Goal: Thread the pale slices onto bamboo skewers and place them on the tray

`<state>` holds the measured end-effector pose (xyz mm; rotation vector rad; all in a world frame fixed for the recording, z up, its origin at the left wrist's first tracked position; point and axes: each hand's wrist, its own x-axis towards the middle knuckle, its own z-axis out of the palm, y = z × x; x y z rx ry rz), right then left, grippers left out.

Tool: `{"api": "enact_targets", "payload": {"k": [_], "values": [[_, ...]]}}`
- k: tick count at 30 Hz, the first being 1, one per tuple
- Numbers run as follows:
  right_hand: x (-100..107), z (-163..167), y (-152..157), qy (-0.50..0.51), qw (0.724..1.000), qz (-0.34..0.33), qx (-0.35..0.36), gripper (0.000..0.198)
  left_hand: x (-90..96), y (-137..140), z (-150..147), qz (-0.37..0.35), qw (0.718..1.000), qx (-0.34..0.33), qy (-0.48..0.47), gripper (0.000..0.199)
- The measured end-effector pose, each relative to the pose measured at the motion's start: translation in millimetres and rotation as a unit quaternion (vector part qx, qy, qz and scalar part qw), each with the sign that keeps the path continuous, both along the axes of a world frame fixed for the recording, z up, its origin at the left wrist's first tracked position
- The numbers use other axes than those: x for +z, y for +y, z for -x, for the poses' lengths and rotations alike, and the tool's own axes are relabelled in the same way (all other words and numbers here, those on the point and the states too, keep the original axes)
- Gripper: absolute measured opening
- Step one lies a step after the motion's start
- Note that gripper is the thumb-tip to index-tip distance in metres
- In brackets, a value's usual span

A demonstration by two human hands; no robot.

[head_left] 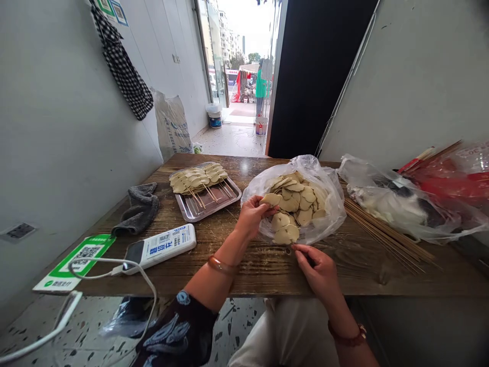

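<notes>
My left hand (249, 218) is closed, pinching a thin pale beige slice (272, 199) between thumb and fingers at the near left side of an open clear plastic bag (333, 220). Inside that bag lies a heap of similar flat, rounded slices (301, 196); their exact kind is unclear. My right hand (318, 271) grips the near end of a thin skewer (293, 246), mostly hidden by fingers and slices. Several threaded slices (286, 234) sit just beyond its fingertips, over the bag's front edge. To the left, a metal tray (199, 214) carries finished-looking skewers of slices (198, 178).
A bundle of bare bamboo skewers (385, 234) lies right of the bag, beside more plastic bags (412, 204). On the left are a dark grey cloth (139, 206), a white power bank (164, 247) with a cable, and a green QR card (76, 262). A doorway opens ahead.
</notes>
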<state>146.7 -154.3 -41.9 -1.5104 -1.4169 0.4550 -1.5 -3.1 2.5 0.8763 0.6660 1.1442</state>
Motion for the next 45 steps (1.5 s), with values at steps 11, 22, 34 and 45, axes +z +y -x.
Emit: {"api": "enact_targets", "payload": {"k": [11,22,34,45], "values": [[-0.1,0.2,-0.1,-0.010,1.000,-0.016,0.007,0.021,4.6,0.6,5.4,0.024,0.999,-0.024,-0.029,0.034],[-0.7,0.0,0.3,-0.015,0.999,-0.035,0.012,0.019,9.0,0.6,8.3,0.074,0.996,-0.029,-0.036,0.023],[0.2,-0.8,-1.1,-0.016,1.000,0.002,0.005,0.022,4.1,-1.3,6.1,0.028,0.999,-0.033,-0.004,0.036],[2.5,0.6,-0.5,-0.014,1.000,-0.009,-0.001,0.023,2.2,-3.3,1.4,-0.005,0.999,0.000,0.033,0.038]]}}
